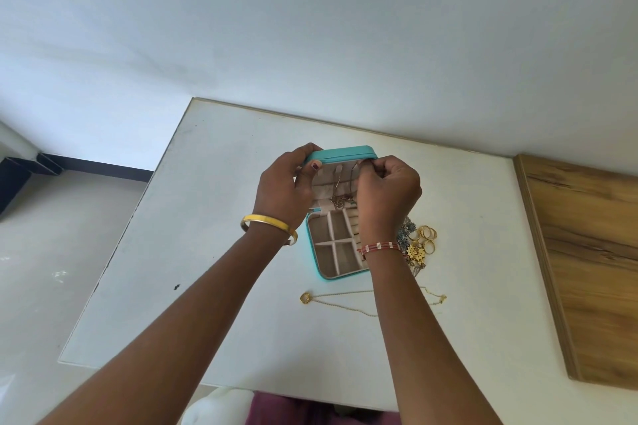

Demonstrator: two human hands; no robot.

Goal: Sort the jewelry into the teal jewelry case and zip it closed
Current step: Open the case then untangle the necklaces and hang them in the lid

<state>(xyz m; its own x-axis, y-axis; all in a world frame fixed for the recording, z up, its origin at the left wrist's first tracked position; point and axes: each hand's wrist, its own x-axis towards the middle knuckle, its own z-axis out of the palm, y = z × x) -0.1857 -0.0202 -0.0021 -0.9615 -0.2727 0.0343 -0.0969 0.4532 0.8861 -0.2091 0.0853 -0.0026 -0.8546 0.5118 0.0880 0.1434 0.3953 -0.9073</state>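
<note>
Teal jewelry case lies open mid-tabletop, lid upright at its far edge. Left hand grips the lid's left corner; right hand apparently pinches a necklace hanging lengthwise down the lid, at its top right. Loose rings lie just right of the case.

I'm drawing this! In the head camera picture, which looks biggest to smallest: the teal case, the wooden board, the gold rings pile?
1. Brown wooden board, biggest.
2. Teal zip-up jewelry case, open on the white table.
3. Small pile of gold rings, smallest.

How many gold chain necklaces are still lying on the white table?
1: a thin gold chain necklace lies on the white table just nearer than the teal case; the right forearm may hide more.
</note>
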